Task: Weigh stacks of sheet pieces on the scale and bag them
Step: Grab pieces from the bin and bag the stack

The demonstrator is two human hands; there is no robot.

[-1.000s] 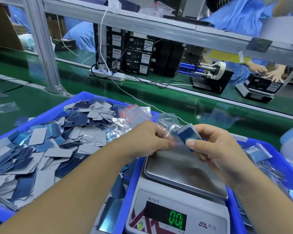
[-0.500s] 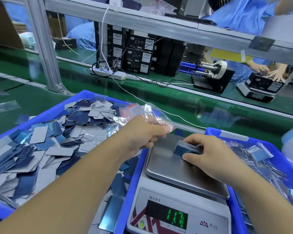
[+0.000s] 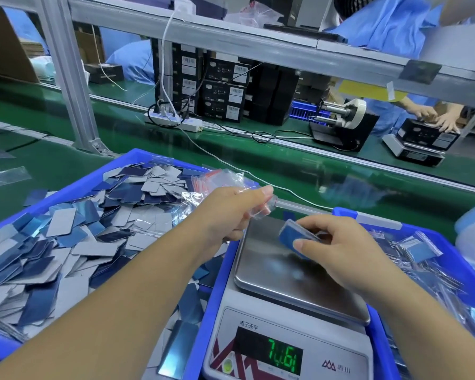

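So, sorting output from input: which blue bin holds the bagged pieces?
The right blue bin, beside the scale; the left bin holds loose, unbagged pieces.

A green conveyor belt (image 3: 299,171) runs under an aluminium frame shelf (image 3: 231,37) stacked behind with black boxes (image 3: 225,89).

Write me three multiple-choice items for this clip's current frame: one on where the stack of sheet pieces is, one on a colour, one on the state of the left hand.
1. Where is the stack of sheet pieces?
A. In the right hand over the scale
B. Loose in the left bin
C. On the green belt

2. What colour are the scale's display digits?
A. Red
B. Green
C. White

3. What is the left hand doing?
A. Resting flat
B. Pressing a scale button
C. Gripping a clear bag

Key: 1 A, the right hand's fingers curl round the blue stack above the pan. 2 B, the digits glow green. 3 C, crumpled clear plastic shows in its grip.
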